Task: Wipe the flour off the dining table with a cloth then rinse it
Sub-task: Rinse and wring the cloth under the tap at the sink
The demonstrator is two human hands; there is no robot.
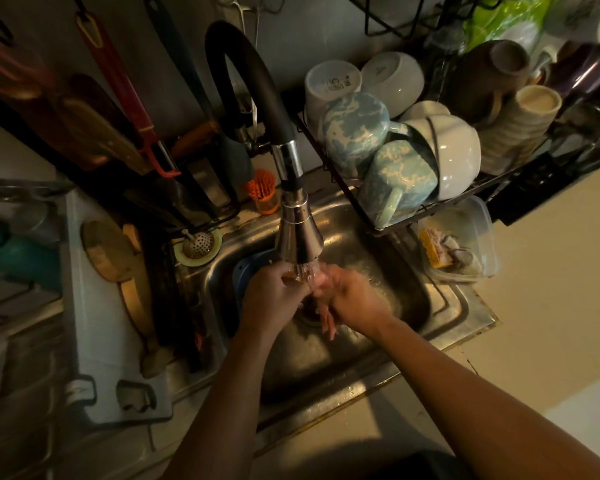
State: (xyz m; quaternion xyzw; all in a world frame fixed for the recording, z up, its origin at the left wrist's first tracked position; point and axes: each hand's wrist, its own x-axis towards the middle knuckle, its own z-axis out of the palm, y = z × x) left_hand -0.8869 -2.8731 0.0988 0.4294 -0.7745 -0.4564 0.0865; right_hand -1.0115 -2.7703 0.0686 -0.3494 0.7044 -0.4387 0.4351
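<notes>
Cloth (327, 322) gripped between left hand (274, 296) and right hand (354, 299).

You're getting a dim, warm-tinted view. Glare on the tap (298, 233) head and sink (458, 306) rim; worktop (551, 271) at right is brightest. Left edge is soft and smeared, fisheye bends the edges, dark shadow at bottom centre.

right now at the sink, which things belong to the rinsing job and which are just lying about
In the job: left hand, right hand, running tap, sink; the cloth itself I cannot make out between the hands.
Lying about: blue mugs, white bowls, plastic tub, orange brush, sink strainer.
</notes>
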